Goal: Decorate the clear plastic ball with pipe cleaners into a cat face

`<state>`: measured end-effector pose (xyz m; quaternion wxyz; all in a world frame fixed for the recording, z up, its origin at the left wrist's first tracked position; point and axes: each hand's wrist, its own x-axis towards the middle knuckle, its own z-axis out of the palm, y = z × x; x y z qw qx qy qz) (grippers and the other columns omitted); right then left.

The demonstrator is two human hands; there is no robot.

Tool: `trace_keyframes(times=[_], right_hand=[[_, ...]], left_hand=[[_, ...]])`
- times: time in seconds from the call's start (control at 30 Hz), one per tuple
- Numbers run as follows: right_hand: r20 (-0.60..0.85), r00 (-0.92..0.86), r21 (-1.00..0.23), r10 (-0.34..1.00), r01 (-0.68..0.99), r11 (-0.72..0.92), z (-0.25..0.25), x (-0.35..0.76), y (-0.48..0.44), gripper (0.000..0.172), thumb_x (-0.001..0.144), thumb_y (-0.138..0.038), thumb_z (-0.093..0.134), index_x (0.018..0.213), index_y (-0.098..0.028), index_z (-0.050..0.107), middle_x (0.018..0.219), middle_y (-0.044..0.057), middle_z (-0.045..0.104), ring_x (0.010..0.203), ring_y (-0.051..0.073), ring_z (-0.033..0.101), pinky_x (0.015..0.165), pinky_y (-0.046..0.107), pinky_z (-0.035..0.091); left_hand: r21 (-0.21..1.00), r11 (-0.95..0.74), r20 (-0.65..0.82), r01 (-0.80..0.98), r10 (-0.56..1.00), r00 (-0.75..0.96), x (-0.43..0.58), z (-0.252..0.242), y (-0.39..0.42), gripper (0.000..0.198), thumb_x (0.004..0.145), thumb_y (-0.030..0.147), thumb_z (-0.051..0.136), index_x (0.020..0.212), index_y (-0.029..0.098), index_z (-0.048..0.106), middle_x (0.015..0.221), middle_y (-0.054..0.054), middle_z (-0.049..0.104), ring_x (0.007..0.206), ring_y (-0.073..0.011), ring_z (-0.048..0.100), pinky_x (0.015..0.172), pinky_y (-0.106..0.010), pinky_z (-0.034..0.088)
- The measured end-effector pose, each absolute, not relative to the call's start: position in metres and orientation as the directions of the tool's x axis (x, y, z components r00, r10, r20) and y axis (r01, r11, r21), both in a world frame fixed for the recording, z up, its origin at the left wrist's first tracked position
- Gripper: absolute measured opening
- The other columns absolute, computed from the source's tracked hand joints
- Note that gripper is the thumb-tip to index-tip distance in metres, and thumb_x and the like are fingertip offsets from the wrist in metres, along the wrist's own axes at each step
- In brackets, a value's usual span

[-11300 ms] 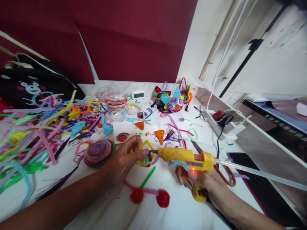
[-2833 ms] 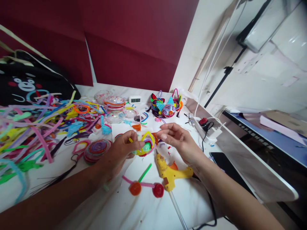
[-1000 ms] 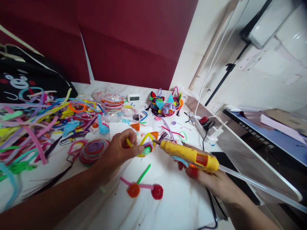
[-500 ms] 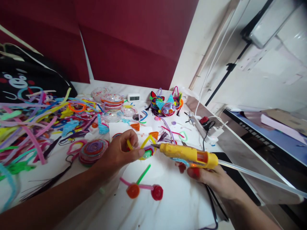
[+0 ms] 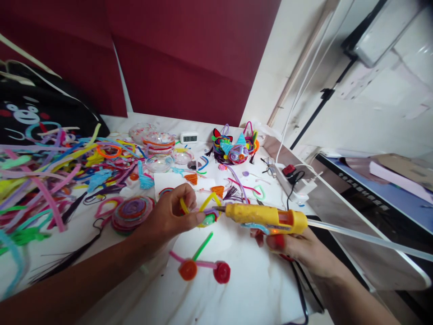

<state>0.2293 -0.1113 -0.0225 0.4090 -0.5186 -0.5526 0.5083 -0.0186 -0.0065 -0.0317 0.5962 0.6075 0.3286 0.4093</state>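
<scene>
My left hand [image 5: 169, 216] pinches a small pipe-cleaner piece [image 5: 207, 212] with yellow loops and a green and purple middle, held just above the white table [image 5: 243, 289]. My right hand [image 5: 297, 248] grips a yellow hot glue gun [image 5: 267, 218]; a clear glue stick [image 5: 368, 239] juts out of its back. The gun's metal nozzle touches the right side of the pipe-cleaner piece. Below the hands lie two coiled discs, orange [image 5: 188, 269] and red [image 5: 222, 272], joined by a pink stem with a green stem beside it.
A big heap of coloured pipe cleaners [image 5: 43, 176] covers the left. A round coiled disc [image 5: 131, 212], clear bowls [image 5: 158, 155], a small clock [image 5: 188, 137], a finished colourful piece [image 5: 235, 146] and a power strip [image 5: 294, 180] stand behind. A black bag [image 5: 34, 113] sits far left.
My right hand set the glue gun down, touched the pipe-cleaner piece, then picked the gun up again. In the last second the nozzle levelled out and closed in on the piece.
</scene>
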Motion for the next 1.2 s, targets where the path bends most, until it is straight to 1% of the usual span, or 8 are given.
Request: trace_keyframes(times=[0.17, 0.33, 0.43, 0.57, 0.7, 0.9, 1.07, 1.2], right_hand=[[-0.074, -0.116, -0.985, 0.991, 0.167, -0.054, -0.023, 0.231, -0.111, 0.02, 0.075, -0.035, 0.069, 0.089, -0.02, 0.072, 0.08, 0.003, 0.067, 0.08, 0.022, 0.064, 0.073, 0.033, 0.054], [-0.026, -0.127, -0.979, 0.992, 0.205, 0.0, -0.018, 0.23, -0.11, 0.016, 0.075, -0.029, 0.068, 0.088, -0.021, 0.073, 0.073, 0.001, 0.063, 0.068, 0.018, 0.059, 0.074, 0.034, 0.055], [-0.024, -0.132, -0.973, 0.991, 0.229, 0.007, -0.014, 0.23, -0.108, 0.016, 0.075, -0.027, 0.067, 0.089, -0.022, 0.073, 0.068, 0.0, 0.06, 0.062, 0.016, 0.056, 0.069, 0.032, 0.055], [-0.017, -0.136, -0.953, 0.991, 0.301, 0.025, -0.008, 0.232, -0.105, 0.013, 0.075, -0.026, 0.066, 0.085, -0.022, 0.073, 0.074, 0.001, 0.063, 0.066, 0.017, 0.057, 0.061, 0.028, 0.052], [-0.037, -0.165, -0.929, 0.986, 0.37, 0.027, 0.0, 0.234, -0.103, 0.012, 0.076, -0.029, 0.065, 0.082, -0.022, 0.072, 0.077, 0.002, 0.065, 0.071, 0.019, 0.06, 0.062, 0.028, 0.052], [-0.014, -0.209, -0.882, 0.978, 0.463, 0.087, 0.015, 0.234, -0.097, 0.009, 0.074, -0.027, 0.062, 0.071, -0.021, 0.068, 0.071, 0.001, 0.062, 0.064, 0.017, 0.056, 0.054, 0.026, 0.049], [0.021, -0.255, -0.858, 0.967, 0.492, 0.148, 0.026, 0.228, -0.092, 0.009, 0.074, -0.021, 0.058, 0.068, -0.022, 0.065, 0.07, 0.0, 0.06, 0.065, 0.017, 0.055, 0.054, 0.025, 0.048], [0.005, -0.275, -0.852, 0.962, 0.503, 0.148, 0.032, 0.225, -0.092, 0.009, 0.073, -0.02, 0.056, 0.068, -0.022, 0.062, 0.068, -0.001, 0.058, 0.059, 0.015, 0.05, 0.05, 0.024, 0.043]], left_hand=[[0.995, -0.076, 0.098, -0.068, 0.887, 0.451, -0.018, -0.031, -0.007, 0.031, 0.063, 0.024, 0.069, 0.066, 0.021, 0.038, 0.065, 0.006, 0.037, 0.06, -0.0104, 0.033, 0.054, -0.025, 0.027], [0.995, -0.087, 0.099, -0.047, 0.889, 0.448, -0.02, -0.035, -0.006, 0.032, 0.064, 0.026, 0.069, 0.067, 0.022, 0.037, 0.066, 0.006, 0.036, 0.06, -0.0108, 0.031, 0.054, -0.026, 0.027], [0.992, -0.126, 0.107, 0.006, 0.866, 0.488, -0.023, -0.04, -0.002, 0.033, 0.065, 0.028, 0.07, 0.068, 0.022, 0.038, 0.067, 0.005, 0.037, 0.061, -0.0112, 0.032, 0.053, -0.026, 0.027], [0.991, -0.13, 0.1, 0.02, 0.849, 0.518, -0.026, -0.044, 0.001, 0.034, 0.067, 0.031, 0.071, 0.07, 0.022, 0.038, 0.067, 0.006, 0.035, 0.061, -0.011, 0.031, 0.054, -0.026, 0.027], [0.991, -0.131, 0.098, 0.03, 0.856, 0.507, -0.025, -0.044, 0.001, 0.034, 0.067, 0.03, 0.071, 0.07, 0.022, 0.038, 0.066, 0.006, 0.034, 0.06, -0.0107, 0.03, 0.052, -0.026, 0.025], [0.989, -0.141, 0.097, 0.049, 0.857, 0.506, -0.025, -0.045, 0.002, 0.035, 0.066, 0.032, 0.071, 0.069, 0.022, 0.037, 0.065, 0.006, 0.034, 0.058, -0.0106, 0.03, 0.05, -0.026, 0.023], [0.986, -0.153, 0.1, 0.062, 0.852, 0.514, -0.026, -0.046, 0.002, 0.035, 0.067, 0.032, 0.07, 0.069, 0.023, 0.037, 0.065, 0.006, 0.035, 0.059, -0.011, 0.03, 0.051, -0.026, 0.024], [0.987, -0.139, 0.081, 0.078, 0.855, 0.512, -0.025, -0.046, 0.002, 0.035, 0.067, 0.033, 0.07, 0.07, 0.023, 0.037, 0.064, 0.006, 0.033, 0.058, -0.011, 0.028, 0.05, -0.026, 0.023]])
